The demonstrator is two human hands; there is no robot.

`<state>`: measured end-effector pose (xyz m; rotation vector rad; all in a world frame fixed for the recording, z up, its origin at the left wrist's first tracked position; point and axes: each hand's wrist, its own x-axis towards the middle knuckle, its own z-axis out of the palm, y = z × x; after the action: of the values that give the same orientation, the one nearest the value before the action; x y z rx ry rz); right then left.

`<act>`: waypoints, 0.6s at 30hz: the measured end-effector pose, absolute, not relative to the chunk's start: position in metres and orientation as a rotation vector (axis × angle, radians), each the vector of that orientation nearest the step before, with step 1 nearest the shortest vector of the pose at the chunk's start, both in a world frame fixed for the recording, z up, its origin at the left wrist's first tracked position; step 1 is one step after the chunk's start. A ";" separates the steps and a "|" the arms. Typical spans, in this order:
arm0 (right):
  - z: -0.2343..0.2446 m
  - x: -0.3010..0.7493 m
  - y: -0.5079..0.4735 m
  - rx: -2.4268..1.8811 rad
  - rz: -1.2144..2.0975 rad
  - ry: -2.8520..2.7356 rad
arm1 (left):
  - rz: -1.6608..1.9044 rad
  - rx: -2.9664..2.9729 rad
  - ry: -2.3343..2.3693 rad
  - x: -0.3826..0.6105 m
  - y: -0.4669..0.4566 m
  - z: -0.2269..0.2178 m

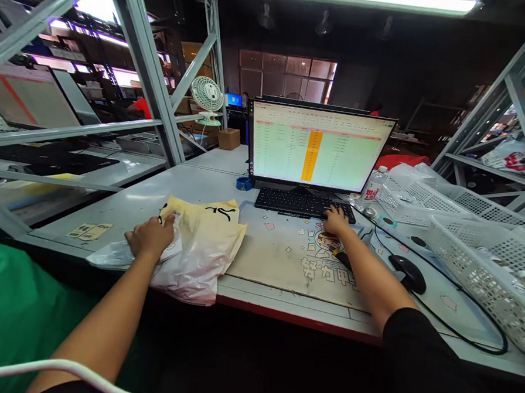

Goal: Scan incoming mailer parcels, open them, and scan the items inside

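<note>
My left hand (pixel 152 236) is closed, with curled fingers, on a plastic bag (pixel 191 270) at the front edge of the desk. The bag is whitish and see-through at the bottom and yellow at the top, with black marks. Beside my fingers lies a small white piece with print too small to read. My right hand (pixel 336 219) holds nothing. Its fingers are apart on the right end of a black keyboard (pixel 289 203), below a monitor (pixel 317 147) showing a spreadsheet with an orange column.
A black mouse (pixel 408 273) and its cable lie right of my right forearm. White perforated baskets (pixel 473 273) line the desk's right side. A blue tape roll (pixel 243 183) sits left of the monitor. Yellow labels (pixel 89 231) lie at left, and a small fan (pixel 207 97) stands behind.
</note>
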<state>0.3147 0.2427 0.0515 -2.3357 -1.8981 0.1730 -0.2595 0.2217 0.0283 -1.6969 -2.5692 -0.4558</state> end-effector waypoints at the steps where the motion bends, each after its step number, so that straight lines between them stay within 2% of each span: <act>1: 0.054 0.314 0.242 -2.323 0.184 -1.879 | -0.459 -1.701 -2.560 -0.260 0.221 0.028; 6: 0.078 0.281 0.223 -2.112 0.202 -1.840 | -0.513 -1.718 -2.514 -0.259 0.215 0.032; 10: 0.104 0.223 0.172 -1.676 0.340 -2.000 | -0.657 -1.790 -2.305 -0.234 0.189 0.052; 13: 0.123 0.179 0.127 -1.208 0.511 -2.120 | -0.880 -2.016 -1.855 -0.188 0.145 0.080; 15: 0.132 0.160 0.104 -1.099 0.621 -2.121 | -1.058 -2.182 -1.421 -0.149 0.111 0.102; 18: 0.133 0.157 0.079 -0.979 1.030 -2.014 | -1.168 -2.274 -0.884 -0.091 0.072 0.125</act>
<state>0.1568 0.0793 0.1330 -0.9786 -2.0135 1.0296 -0.0912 0.0724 0.1249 -2.2739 -0.8838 -1.1684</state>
